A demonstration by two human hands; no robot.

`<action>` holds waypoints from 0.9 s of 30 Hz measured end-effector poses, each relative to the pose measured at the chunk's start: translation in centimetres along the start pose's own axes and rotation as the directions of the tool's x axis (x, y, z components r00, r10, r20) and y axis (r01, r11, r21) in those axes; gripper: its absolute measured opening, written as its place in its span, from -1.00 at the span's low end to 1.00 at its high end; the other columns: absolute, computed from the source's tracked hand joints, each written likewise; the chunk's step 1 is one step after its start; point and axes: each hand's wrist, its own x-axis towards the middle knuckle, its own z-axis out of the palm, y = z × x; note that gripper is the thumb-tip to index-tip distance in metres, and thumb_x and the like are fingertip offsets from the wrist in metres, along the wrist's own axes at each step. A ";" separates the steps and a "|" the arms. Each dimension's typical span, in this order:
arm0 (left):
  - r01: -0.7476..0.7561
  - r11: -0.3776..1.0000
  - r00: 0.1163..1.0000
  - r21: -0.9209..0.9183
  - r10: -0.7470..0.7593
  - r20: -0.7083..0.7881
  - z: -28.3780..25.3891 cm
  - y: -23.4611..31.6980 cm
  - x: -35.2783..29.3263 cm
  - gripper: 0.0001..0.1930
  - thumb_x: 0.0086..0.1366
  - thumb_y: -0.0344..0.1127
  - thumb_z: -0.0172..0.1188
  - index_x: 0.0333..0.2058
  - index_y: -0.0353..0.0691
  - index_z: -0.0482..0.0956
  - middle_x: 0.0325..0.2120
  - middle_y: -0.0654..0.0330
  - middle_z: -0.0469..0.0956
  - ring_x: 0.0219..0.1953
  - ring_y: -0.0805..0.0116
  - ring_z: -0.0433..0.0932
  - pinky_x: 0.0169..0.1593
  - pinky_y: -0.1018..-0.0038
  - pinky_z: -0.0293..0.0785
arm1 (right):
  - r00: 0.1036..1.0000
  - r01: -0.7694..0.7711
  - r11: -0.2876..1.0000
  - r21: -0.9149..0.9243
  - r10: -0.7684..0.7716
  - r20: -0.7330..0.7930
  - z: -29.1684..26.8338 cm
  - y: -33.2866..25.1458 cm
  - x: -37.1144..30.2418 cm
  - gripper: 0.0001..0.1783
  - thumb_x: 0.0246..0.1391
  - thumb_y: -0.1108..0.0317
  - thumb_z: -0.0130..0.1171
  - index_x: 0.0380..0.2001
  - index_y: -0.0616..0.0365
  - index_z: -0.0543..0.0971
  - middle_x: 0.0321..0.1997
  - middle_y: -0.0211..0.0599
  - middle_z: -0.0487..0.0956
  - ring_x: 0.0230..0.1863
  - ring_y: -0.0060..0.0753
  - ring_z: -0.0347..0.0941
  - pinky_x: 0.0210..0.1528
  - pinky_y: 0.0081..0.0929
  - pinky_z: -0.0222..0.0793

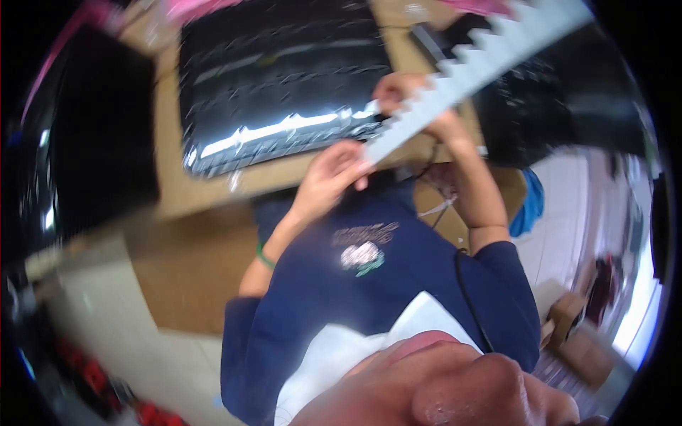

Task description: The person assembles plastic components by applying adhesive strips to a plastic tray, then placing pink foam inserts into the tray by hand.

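My left hand [332, 176] is closed, with thumb and fingers pinching the lower end of a long white strip with a toothed edge [462, 74]. The strip slants up to the far right and passes in front of my right hand [406, 91]. The fingers of that hand curl beside the near right corner of a shiny black quilted panel [284, 78]. A small white bit shows at its fingertips, but the strip hides part of the hand, so I cannot make out what it holds. The panel lies flat on the tan worktable [169, 160].
Shiny black sheets [106, 128] stand at the left, with another black sheet [561, 99] at the right. Pink plastic [202, 7] lies along the far edge. A dark grey bar [428, 44] rests beyond my right hand. Cardboard boxes [579, 341] sit on the floor at lower right.
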 end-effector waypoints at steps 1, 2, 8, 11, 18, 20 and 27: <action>0.004 1.000 1.000 -0.014 -0.004 -0.008 -0.5 -0.4 0.1 -0.79 0.34 -0.41 0.18 -0.09 -0.29 0.44 -0.33 0.23 0.53 -0.38 0.52 0.46 -0.24 0.59 0.41 | 0.972 -0.235 0.946 0.224 0.225 0.068 1.3 1.2 -0.4 -0.74 0.00 0.24 0.31 -0.33 0.19 0.57 -0.32 -0.28 0.60 -0.32 -0.44 0.54 -0.25 -0.44 0.50; 0.025 0.994 0.997 0.107 -0.016 -0.080 -0.5 -0.1 0.1 -0.86 0.37 -0.37 0.13 -0.17 -0.31 0.47 -0.43 0.29 0.49 -0.45 0.55 0.41 -0.34 0.64 0.33 | 0.997 -0.080 0.949 0.306 0.081 0.008 1.5 0.1 0.6 -0.77 0.00 0.27 0.30 -0.34 0.18 0.57 -0.32 -0.28 0.60 -0.27 -0.38 0.56 -0.19 -0.40 0.51; 0.005 0.999 0.992 0.035 -0.001 -0.124 -1.5 -2.0 0.5 -0.87 0.36 -0.44 0.14 -0.15 -0.23 0.45 -0.34 0.14 0.58 -0.41 0.48 0.48 -0.28 0.62 0.38 | 0.925 -0.369 0.917 -0.151 0.378 0.038 2.8 -0.7 2.1 -0.81 -0.24 0.25 0.25 -0.52 0.09 0.68 -0.45 -0.09 0.64 -0.29 0.02 0.60 -0.25 -0.13 0.49; 0.005 1.000 0.998 -0.031 -0.007 -0.069 -1.4 -1.8 0.9 -0.84 0.33 -0.48 0.18 -0.14 -0.25 0.45 -0.32 0.10 0.61 -0.37 0.45 0.51 -0.20 0.57 0.42 | 0.902 -0.409 0.899 -0.160 0.424 0.078 1.5 -1.6 2.1 -0.86 -0.27 0.30 0.25 -0.56 0.08 0.67 -0.46 -0.13 0.65 -0.29 -0.01 0.60 -0.25 -0.17 0.49; -0.027 0.999 0.998 -0.047 0.025 -0.050 -2.1 -1.9 1.3 -0.82 0.33 -0.49 0.17 -0.11 -0.25 0.44 -0.33 0.08 0.61 -0.36 0.42 0.53 -0.20 0.56 0.44 | 0.879 -0.445 0.883 -0.150 0.462 0.114 1.3 -1.8 2.7 -0.84 -0.23 0.30 0.26 -0.51 0.09 0.68 -0.40 -0.13 0.66 -0.25 -0.05 0.61 -0.21 -0.18 0.48; -0.033 0.998 0.998 -0.054 0.030 -0.054 -2.1 -2.0 1.1 -0.82 0.34 -0.49 0.17 -0.11 -0.25 0.44 -0.33 0.08 0.61 -0.36 0.42 0.54 -0.20 0.56 0.44 | 0.876 -0.444 0.885 -0.141 0.462 0.138 1.2 -1.7 3.0 -0.84 -0.23 0.30 0.27 -0.51 0.09 0.68 -0.41 -0.13 0.66 -0.25 -0.05 0.61 -0.21 -0.17 0.48; -0.031 0.998 0.998 -0.057 0.029 -0.049 -2.4 -2.5 1.0 -0.84 0.34 -0.49 0.16 -0.13 -0.25 0.43 -0.34 0.07 0.60 -0.37 0.41 0.55 -0.20 0.53 0.47 | 0.887 -0.434 0.889 -0.147 0.450 0.101 1.9 -1.5 2.6 -0.84 -0.26 0.29 0.32 -0.52 0.10 0.68 -0.42 -0.15 0.67 -0.26 -0.07 0.61 -0.22 -0.19 0.49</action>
